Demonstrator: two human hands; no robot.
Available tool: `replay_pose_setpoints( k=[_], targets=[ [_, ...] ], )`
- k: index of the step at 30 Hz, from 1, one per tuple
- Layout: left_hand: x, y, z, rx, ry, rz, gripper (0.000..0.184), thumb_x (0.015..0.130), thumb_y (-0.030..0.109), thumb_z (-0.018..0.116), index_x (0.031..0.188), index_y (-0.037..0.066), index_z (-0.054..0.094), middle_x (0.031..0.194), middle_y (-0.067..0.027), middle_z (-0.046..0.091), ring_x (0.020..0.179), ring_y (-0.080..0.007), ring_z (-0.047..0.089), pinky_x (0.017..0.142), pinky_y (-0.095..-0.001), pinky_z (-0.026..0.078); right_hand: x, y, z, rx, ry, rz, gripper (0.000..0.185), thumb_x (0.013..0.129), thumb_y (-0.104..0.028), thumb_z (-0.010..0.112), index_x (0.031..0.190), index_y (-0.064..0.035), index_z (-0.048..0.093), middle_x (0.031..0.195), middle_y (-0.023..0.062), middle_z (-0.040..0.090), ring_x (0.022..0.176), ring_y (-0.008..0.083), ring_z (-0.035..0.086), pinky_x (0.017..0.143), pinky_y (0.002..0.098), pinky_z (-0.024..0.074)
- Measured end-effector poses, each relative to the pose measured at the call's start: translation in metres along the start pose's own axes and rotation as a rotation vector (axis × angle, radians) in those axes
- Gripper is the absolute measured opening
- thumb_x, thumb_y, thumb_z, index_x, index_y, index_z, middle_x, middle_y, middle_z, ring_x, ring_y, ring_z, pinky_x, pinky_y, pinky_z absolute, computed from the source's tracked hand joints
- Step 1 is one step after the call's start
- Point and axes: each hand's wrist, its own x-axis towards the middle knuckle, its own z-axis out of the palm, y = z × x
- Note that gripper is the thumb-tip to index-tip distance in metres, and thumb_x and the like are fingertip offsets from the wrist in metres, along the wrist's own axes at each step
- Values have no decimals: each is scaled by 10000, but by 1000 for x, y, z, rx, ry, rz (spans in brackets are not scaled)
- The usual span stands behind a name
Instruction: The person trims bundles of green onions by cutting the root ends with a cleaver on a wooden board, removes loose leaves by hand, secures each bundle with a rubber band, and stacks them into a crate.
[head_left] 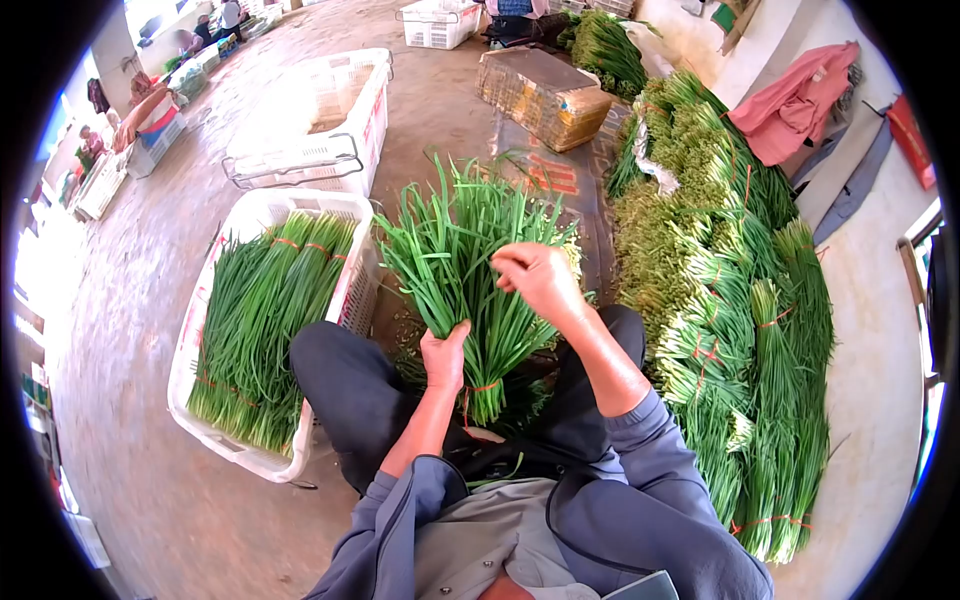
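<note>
A bundle of green garlic chives (490,340) stands between my legs, its leaf tips fanned out away from me. A red tie (483,388) circles it near the base. My left hand (445,355) is closed around the bundle's left side, thumb up. Over the right part of the leaves is my right hand (537,280), its fingers curled into a pinch. Whether anything thin is between those fingers is too small to tell.
On the left, a white crate (185,400) holds tied chive bundles (270,330). Another white crate (375,120) stands behind it. A taped cardboard box (540,95) sits ahead. Along the right wall lies a long pile of chives (715,290). Other people are far left.
</note>
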Motion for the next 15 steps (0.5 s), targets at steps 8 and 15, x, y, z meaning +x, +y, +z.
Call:
replay_pose_setpoints(
  k=[8, 15],
  targets=[
    [-2, 4, 2, -10, 20, 33, 199, 856, 19, 747, 1053, 13, 717, 1000, -8, 725, 836, -108, 647, 797, -280, 507, 14, 29, 8, -256, 93, 31, 187, 891, -204, 717, 922, -20, 739, 732, 147, 712, 621, 278, 699, 667, 388, 566],
    [-6, 11, 7, 8, 13, 20, 182, 857, 20, 745, 1036, 9, 721, 975, -8, 724, 826, -111, 643, 794, -279, 501, 26, 22, 6, -405, 168, -113, 187, 843, -206, 753, 897, -28, 730, 861, 167, 714, 814, 345, 696, 761, 444, 555]
  ],
)
